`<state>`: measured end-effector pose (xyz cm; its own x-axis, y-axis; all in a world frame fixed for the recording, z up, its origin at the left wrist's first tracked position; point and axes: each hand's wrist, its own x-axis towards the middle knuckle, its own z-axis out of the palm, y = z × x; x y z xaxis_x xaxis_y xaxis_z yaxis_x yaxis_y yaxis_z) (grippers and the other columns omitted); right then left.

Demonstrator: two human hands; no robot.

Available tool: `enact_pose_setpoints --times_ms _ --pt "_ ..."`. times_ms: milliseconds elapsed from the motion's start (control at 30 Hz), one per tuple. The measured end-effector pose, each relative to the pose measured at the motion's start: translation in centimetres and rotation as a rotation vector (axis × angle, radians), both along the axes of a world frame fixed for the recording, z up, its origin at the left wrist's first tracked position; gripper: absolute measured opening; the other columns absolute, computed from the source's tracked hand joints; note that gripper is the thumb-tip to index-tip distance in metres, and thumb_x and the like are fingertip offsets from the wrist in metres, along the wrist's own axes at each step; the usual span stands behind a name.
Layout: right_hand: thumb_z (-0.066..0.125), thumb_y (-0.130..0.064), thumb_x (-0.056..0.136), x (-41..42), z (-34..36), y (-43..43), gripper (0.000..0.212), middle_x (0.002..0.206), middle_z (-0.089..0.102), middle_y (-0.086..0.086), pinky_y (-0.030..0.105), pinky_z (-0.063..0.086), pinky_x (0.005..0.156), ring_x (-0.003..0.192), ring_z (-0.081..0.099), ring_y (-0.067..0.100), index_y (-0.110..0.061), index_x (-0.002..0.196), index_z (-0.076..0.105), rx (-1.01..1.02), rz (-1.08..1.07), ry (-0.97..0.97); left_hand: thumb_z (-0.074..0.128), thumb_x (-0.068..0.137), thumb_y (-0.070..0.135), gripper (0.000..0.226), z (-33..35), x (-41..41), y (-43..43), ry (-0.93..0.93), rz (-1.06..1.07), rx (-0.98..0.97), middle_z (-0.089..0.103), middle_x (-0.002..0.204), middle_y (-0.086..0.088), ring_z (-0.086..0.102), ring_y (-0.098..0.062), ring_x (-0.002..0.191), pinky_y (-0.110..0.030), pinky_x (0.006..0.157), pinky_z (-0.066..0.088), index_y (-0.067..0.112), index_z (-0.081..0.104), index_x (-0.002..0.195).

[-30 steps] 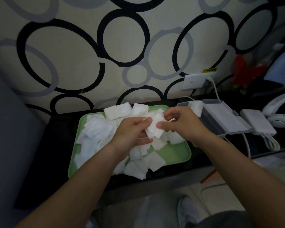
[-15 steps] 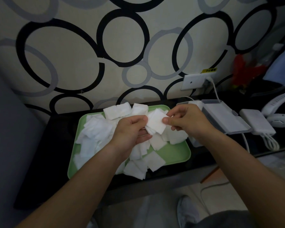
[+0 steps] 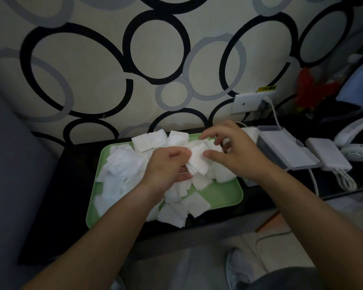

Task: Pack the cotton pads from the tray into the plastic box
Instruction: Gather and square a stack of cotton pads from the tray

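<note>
Left hand: over the tray's middle, fingers curled round a small stack of cotton pads.
Right hand: above the tray's far right corner, fingers spread and loose, thumb apparently touching the stack; dim, contact unsure.
Tray: green, on a dark tabletop.
Loose pads: heaped across the tray, thickest at left.
Plastic box: just right of the tray, lid open, partly behind the right hand.

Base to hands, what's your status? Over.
Left hand grips pad stack. Right hand open, thumb beside it. Many pads on tray. Plastic box unblocked.
</note>
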<state>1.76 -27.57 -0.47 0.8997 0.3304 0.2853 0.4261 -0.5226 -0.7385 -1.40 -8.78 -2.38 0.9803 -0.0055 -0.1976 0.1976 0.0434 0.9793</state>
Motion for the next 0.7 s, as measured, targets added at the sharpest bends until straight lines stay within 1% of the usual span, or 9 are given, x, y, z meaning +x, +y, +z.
enact_pose_setpoints --times_ms 67,167,267,367,433,500,567,633,700 --pt "0.08 -0.019 0.08 -0.1 -0.4 0.3 0.034 0.112 0.048 -0.01 0.015 0.045 0.078 0.099 0.053 0.004 -0.04 0.105 0.068 -0.082 0.082 0.025 0.058 0.099 0.019 0.018 0.2 -0.2 0.0 -0.004 -0.052 -0.005 0.077 0.089 -0.004 0.074 -0.015 0.077 -0.025 0.066 0.058 0.01 0.073 0.104" --pt "0.081 -0.02 0.079 0.0 -1.1 0.5 0.031 0.113 0.047 -0.01 0.011 0.039 0.081 0.103 0.052 0.004 -0.035 0.105 0.071 -0.104 0.087 0.024 0.056 0.1 0.019 0.02 0.3 -0.3 0.2 0.015 -0.107 -0.018 0.077 0.094 -0.006 0.074 -0.019 0.082 -0.028 0.069 0.059 0.01 0.072 0.107" --pt "0.083 -0.025 0.076 0.1 -1.0 0.3 0.025 0.11 0.049 -0.012 0.017 0.042 0.082 0.101 0.053 0.005 -0.033 0.095 0.07 -0.104 0.06 0.009 0.058 0.099 0.018 0.018 0.4 -0.2 0.4 0.06 -0.116 -0.068 0.077 0.094 -0.009 0.074 -0.02 0.081 -0.028 0.067 0.059 0.009 0.072 0.107" --pt "0.084 -0.025 0.075 0.0 -0.9 0.1 0.021 0.111 0.052 -0.01 0.024 0.047 0.084 0.103 0.055 0.005 -0.033 0.086 0.067 -0.075 0.069 0.044 0.058 0.098 0.016 0.016 0.4 -0.2 0.5 0.077 -0.099 -0.1 0.076 0.09 -0.008 0.074 -0.018 0.076 -0.027 0.064 0.058 0.008 0.071 0.104" --pt "0.082 -0.022 0.077 -0.1 -0.5 -0.3 0.019 0.112 0.054 -0.009 0.028 0.049 0.087 0.105 0.056 0.003 -0.032 0.085 0.068 -0.03 0.084 0.08 0.059 0.098 0.016 0.014 0.3 -0.1 0.5 0.076 -0.061 -0.084 0.076 0.089 -0.008 0.073 -0.016 0.073 -0.026 0.062 0.057 0.01 0.071 0.101" --pt "0.08 -0.017 0.08 -0.1 0.1 -0.7 0.016 0.11 0.058 -0.008 0.029 0.05 0.09 0.104 0.059 0.004 -0.028 0.086 0.071 0.039 0.079 0.093 0.06 0.097 0.016 0.013 0.1 0.0 0.6 0.074 -0.025 -0.041 0.075 0.094 -0.012 0.072 -0.018 0.074 -0.026 0.062 0.058 0.01 0.072 0.1" --pt "0.076 -0.01 0.082 -0.1 0.8 -0.9 0.012 0.103 0.066 -0.002 0.031 0.052 0.087 0.097 0.064 0.009 -0.02 0.089 0.073 0.141 0.083 0.127 0.06 0.097 0.018 0.014 0.0 0.1 0.6 0.062 -0.02 -0.008 0.075 0.098 -0.012 0.072 -0.019 0.076 -0.027 0.062 0.058 0.011 0.072 0.101" --pt "0.072 -0.004 0.085 -0.2 1.1 -0.8 0.01 0.095 0.071 0.011 0.031 0.054 0.081 0.087 0.066 0.015 -0.011 0.091 0.072 0.246 0.105 0.225 0.06 0.098 0.019 0.017 0.0 0.1 0.5 0.046 -0.037 0.002 0.075 0.1 -0.012 0.073 -0.02 0.08 -0.027 0.064 0.059 0.01 0.072 0.105" --pt "0.071 -0.004 0.085 -0.5 1.0 -0.6 0.01 0.097 0.07 0.022 0.025 0.056 0.075 0.083 0.066 0.016 -0.008 0.094 0.072 0.267 0.115 0.335 0.059 0.098 0.018 0.019 0.0 0.0 0.2 0.033 -0.057 0.008 0.076 0.101 -0.012 0.074 -0.022 0.084 -0.028 0.066 0.06 0.009 0.072 0.109"
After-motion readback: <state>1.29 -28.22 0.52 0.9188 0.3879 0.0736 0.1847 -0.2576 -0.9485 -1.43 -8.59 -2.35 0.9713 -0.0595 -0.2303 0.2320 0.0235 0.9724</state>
